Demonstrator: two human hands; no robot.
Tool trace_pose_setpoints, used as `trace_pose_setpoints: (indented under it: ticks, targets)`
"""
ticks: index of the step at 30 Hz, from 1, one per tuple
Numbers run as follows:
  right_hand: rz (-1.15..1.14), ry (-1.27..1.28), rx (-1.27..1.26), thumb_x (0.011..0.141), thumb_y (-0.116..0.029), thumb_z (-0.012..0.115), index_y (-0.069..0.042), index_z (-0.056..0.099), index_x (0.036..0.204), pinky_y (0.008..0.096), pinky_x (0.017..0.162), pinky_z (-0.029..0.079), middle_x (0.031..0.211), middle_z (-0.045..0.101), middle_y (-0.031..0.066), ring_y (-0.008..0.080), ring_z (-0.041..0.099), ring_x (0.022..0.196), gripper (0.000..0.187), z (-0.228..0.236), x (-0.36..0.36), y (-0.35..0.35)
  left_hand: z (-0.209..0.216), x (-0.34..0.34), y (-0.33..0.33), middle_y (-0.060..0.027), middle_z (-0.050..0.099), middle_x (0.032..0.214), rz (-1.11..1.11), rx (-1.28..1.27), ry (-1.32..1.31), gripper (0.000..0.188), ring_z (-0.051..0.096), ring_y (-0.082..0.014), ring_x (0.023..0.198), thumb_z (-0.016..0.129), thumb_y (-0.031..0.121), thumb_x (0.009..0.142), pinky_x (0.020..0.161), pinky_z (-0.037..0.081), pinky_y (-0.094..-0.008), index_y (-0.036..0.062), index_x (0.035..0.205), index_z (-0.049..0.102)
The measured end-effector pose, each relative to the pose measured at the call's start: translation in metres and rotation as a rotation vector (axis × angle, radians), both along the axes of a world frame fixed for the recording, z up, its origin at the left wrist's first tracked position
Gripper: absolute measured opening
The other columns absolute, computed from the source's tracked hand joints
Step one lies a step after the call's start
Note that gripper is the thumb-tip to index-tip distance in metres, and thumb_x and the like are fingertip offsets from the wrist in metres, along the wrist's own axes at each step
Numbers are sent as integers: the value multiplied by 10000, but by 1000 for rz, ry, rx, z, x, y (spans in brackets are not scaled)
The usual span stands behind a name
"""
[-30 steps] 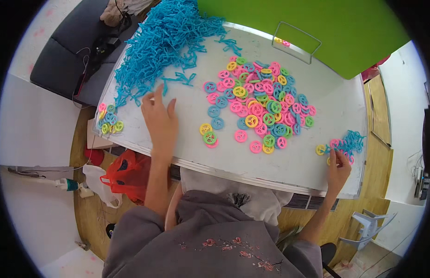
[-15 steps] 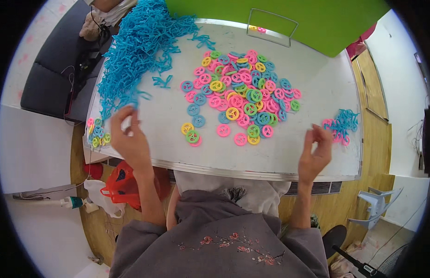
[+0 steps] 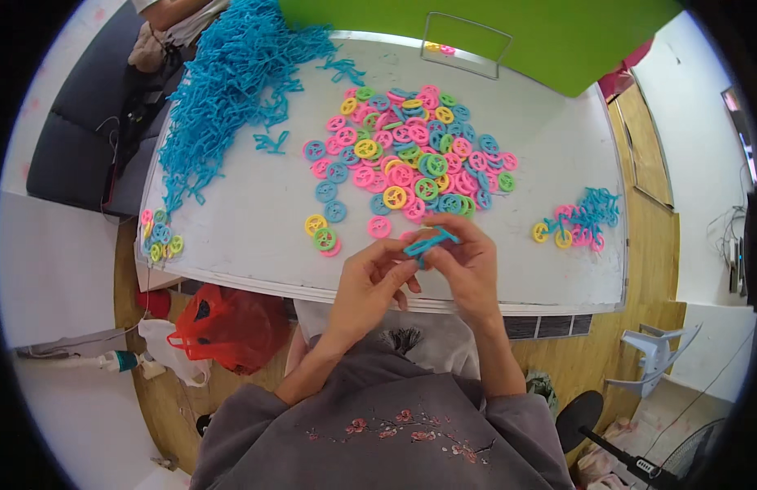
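My left hand (image 3: 364, 284) and my right hand (image 3: 473, 273) meet above the near edge of the table, fingers closed around a blue plastic toy-bike frame (image 3: 432, 242). The right thumb and fingers pinch the frame from the right. Left fingertips grip at its left end, where they partly hide it. Just beyond the hands spreads a pile of small spoked toy wheels (image 3: 400, 175) in pink, blue, green and yellow. A large heap of similar blue frames (image 3: 223, 98) covers the table's left side.
At the table's right lies a cluster of blue frames with pink and yellow wheels (image 3: 563, 238). A few wheels (image 3: 160, 233) sit at the left edge. A green board (image 3: 550, 41) stands at the back, and a red plastic bag (image 3: 231, 327) is below the table. Another person's arm (image 3: 170, 11) shows top left.
Both hands have come from far apart to the middle, where they now hold a blue frame together. Yellow wheels now show at the right cluster. The view has shifted slightly.
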State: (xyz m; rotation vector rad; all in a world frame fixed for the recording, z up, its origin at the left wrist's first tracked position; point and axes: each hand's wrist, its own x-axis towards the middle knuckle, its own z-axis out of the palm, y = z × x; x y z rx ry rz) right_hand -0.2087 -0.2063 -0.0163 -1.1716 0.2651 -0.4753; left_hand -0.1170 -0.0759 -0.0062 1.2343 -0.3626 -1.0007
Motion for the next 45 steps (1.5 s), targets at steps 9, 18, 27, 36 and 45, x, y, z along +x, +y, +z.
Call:
trace_pose_setpoints:
  ticks: [9, 18, 27, 36, 45]
  targets:
    - [-171, 128, -58, 810, 56, 637, 7, 574, 1103, 200, 694, 469, 930, 644, 50, 85, 602, 798, 304, -2, -12, -7, -33, 57, 33, -43, 559, 880, 461, 435, -1249, 250, 518, -145, 679, 697, -3, 746, 551, 400, -253, 65, 980, 646]
    - [-246, 106, -100, 793, 61, 669, 25, 623, 941, 239, 700, 460, 886, 640, 66, 109, 605, 804, 159, -4, -4, 1, -28, 60, 27, -53, 567, 860, 456, 420, -1018, 182, 530, -127, 651, 701, -40, 724, 558, 420, -249, 22, 889, 654]
    - [-273, 193, -413, 747, 123, 645, 12, 645, 856, 283, 748, 498, 858, 665, 92, 157, 632, 834, 156, -4, -5, 2, -15, 60, 24, -82, 578, 823, 367, 510, -964, 163, 581, -181, 702, 683, -9, 771, 640, 471, -290, 0, 907, 593]
    - [-255, 64, -741, 708, 161, 530, 11, 671, 831, 293, 698, 514, 797, 681, 96, 196, 674, 810, 240, -7, -4, 5, -9, 20, 5, -75, 584, 945, 148, -65, -56, 166, 627, -152, 831, 636, 91, 881, 785, 573, -324, -4, 947, 517]
    - [-184, 145, -636, 701, 149, 543, 7, 678, 788, 292, 689, 520, 766, 683, 96, 214, 687, 808, 214, -5, -5, 5, -22, 20, 0, -83, 566, 926, 192, -124, -39, 87, 618, -149, 844, 581, -20, 881, 775, 579, -318, -14, 913, 500]
